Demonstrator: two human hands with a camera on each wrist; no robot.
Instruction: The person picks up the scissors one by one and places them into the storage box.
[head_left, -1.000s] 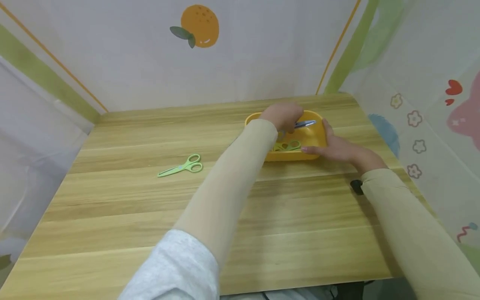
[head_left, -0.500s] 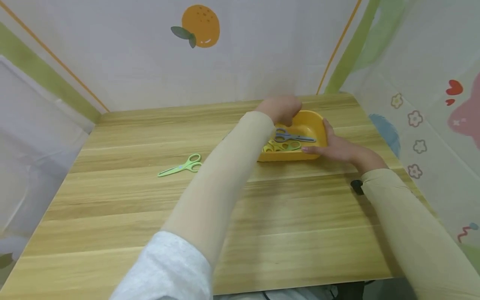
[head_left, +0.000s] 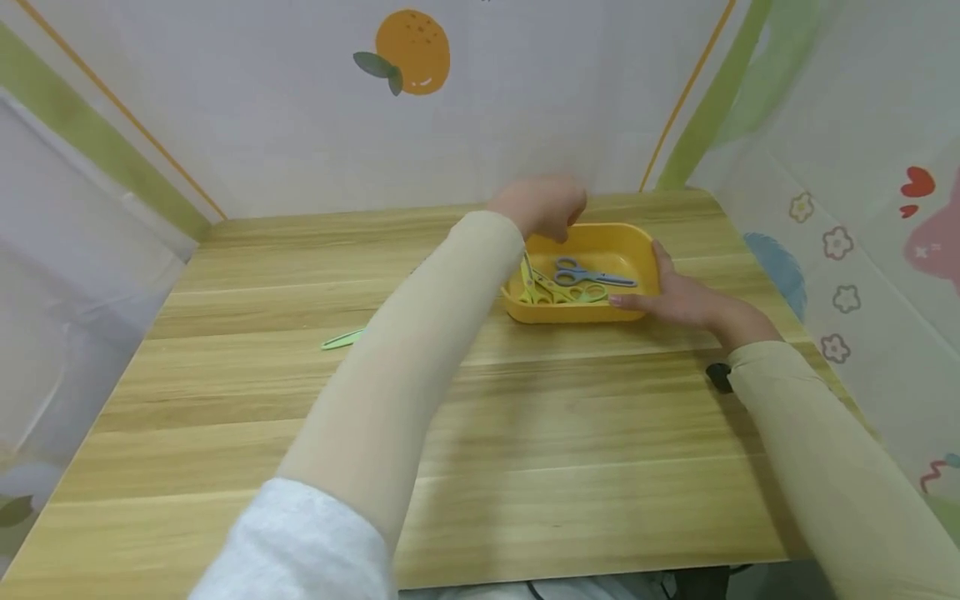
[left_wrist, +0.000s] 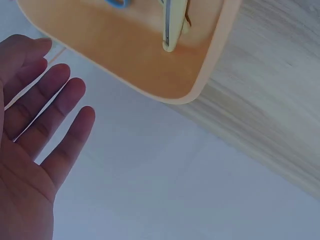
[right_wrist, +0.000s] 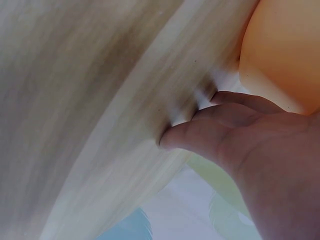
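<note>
A yellow plastic box (head_left: 585, 314) sits at the back right of the table. Inside lie blue scissors (head_left: 602, 277), with yellow scissors (head_left: 553, 289) and a green scissors handle (head_left: 595, 293) along the front. My left hand (head_left: 542, 205) is over the box's back left edge; the left wrist view shows its fingers (left_wrist: 62, 145) loosely spread, with nothing in them. My right hand (head_left: 686, 302) holds the box's right end, thumb along the front rim. Other right fingers (right_wrist: 185, 135) touch the tabletop in the right wrist view. Green scissors (head_left: 343, 339) lie at left, partly hidden by my left forearm.
The wooden table (head_left: 225, 400) meets a white printed curtain (head_left: 300, 108) behind and another at the right. A small black object (head_left: 718, 377) shows beside my right sleeve.
My left hand has let go of the blue scissors, which now lie in the box, and has lifted back and to the left. The right hand stays at the box.
</note>
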